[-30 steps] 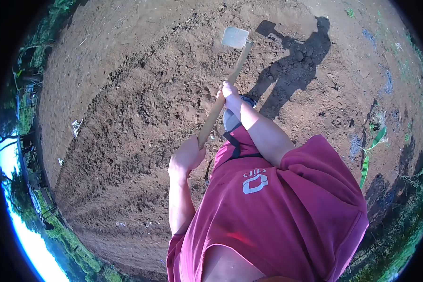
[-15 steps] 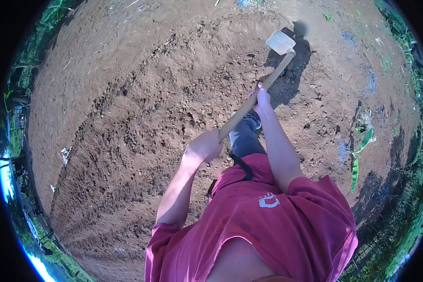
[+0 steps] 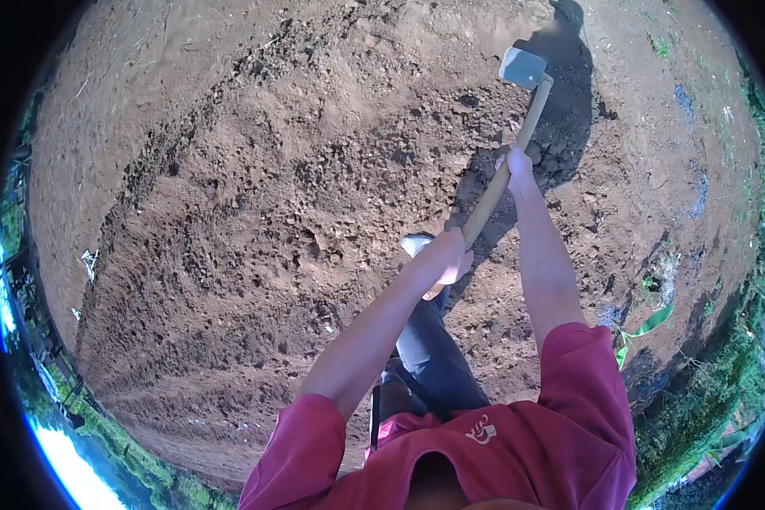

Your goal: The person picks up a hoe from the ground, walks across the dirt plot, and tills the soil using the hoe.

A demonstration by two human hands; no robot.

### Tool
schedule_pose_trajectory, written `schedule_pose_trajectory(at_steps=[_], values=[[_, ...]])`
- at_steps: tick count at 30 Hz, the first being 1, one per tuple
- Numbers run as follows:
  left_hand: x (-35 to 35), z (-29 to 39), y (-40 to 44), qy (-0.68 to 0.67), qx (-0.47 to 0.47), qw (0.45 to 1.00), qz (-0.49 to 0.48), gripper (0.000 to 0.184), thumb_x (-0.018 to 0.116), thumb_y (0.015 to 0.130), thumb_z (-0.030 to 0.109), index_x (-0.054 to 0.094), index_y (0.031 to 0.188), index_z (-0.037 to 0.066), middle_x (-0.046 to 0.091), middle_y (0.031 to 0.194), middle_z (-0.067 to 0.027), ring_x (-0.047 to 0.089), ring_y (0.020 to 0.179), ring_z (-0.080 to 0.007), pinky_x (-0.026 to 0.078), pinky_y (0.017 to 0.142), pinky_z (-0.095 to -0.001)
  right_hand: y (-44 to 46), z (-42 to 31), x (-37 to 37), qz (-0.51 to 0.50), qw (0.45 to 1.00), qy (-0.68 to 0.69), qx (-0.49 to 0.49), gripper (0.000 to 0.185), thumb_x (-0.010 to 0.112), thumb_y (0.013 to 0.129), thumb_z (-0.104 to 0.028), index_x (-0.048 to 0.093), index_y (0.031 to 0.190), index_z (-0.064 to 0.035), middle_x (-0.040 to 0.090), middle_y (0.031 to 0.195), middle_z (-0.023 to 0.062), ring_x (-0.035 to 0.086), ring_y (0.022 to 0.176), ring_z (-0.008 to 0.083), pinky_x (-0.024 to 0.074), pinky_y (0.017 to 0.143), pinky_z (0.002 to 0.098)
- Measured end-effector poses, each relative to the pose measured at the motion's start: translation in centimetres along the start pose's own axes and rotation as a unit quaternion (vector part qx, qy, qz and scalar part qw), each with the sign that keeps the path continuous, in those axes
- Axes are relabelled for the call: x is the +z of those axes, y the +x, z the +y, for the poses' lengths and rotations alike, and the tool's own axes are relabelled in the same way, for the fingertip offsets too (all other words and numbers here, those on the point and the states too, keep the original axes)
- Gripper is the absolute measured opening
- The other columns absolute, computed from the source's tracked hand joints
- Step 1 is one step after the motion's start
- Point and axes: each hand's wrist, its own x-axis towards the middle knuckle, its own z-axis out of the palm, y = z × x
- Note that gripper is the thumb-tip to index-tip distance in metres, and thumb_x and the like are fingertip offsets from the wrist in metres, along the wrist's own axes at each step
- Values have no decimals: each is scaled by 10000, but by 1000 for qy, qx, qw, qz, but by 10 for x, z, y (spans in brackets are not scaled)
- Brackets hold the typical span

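Observation:
A hoe (image 3: 488,209) with a wooden handle and a broad pale metal blade reaches away from my body, slanting up to the right. My left hand (image 3: 449,257) is wrapped round the lower end of its handle. Further up, my right hand (image 3: 516,165) grips the same handle below the blade. The hoe blade (image 3: 523,68) appears over the loose brown soil (image 3: 340,187), near a dark shadow. Whether it touches the ground I cannot tell.
One shoe (image 3: 416,245) shows under my left forearm, on the broken soil. A green leafy plant (image 3: 652,323) stands at the right. White scraps (image 3: 89,263) lie far left, and grass (image 3: 697,442) borders the lower right.
Both hands have carried the hoe forward and to the right, away from my body. My arms are stretched out further, and the handle stands steeper in view. Both hands keep their hold.

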Motion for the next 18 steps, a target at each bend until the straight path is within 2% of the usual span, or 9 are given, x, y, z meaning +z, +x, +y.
schedule_pose_trajectory(at_steps=[1,2,5,7,11,15,18], values=[[2,-4,19,57,20,998,11,417,622,910,272,533,1100,-88,668,985,-275,670,922,-404,536,791,-453,22,1,2,0,1000,-10,4,286,527,1004,-318,428,1019,-50,446,739,58,460,534,145,447,461,294],[2,-8,38,41,-5,999,-31,514,606,912,303,474,1216,-90,633,1092,-283,642,992,-411,514,852,-449,47,9,1,-7,999,-32,1,293,522,1006,-339,441,1014,-57,450,708,51,460,513,148,443,454,306],[14,-26,75,32,-14,999,-4,425,608,911,259,481,1133,-81,663,1010,-285,663,961,-421,536,820,-465,97,38,3,-28,998,-61,-20,288,510,1008,-348,448,998,-68,443,655,39,469,490,159,439,446,327],[20,-49,80,27,-35,999,4,415,589,917,251,464,1142,-75,660,1012,-291,659,964,-431,532,830,-477,112,59,6,-33,995,-95,-11,315,495,1008,-366,450,939,-62,433,597,42,474,464,184,440,442,359],[36,-71,60,20,-81,997,8,382,542,928,226,448,1154,-67,654,1009,-302,656,956,-444,524,842,-503,97,92,9,4,988,-154,24,383,473,1005,-394,451,874,-35,440,564,62,482,445,210,437,434,381],[37,-75,36,12,-79,997,7,332,530,917,205,473,1096,-69,660,954,-307,662,914,-449,520,821,-514,72,105,7,-12,984,-176,34,376,485,990,-394,453,868,-40,451,567,56,485,431,212,435,432,385],[68,-84,17,4,-85,996,23,326,543,902,198,482,1073,-73,664,922,-302,666,888,-449,519,809,-511,64,123,-9,-10,978,-202,54,365,495,981,-396,457,866,-52,458,568,52,486,426,211,436,431,387]])
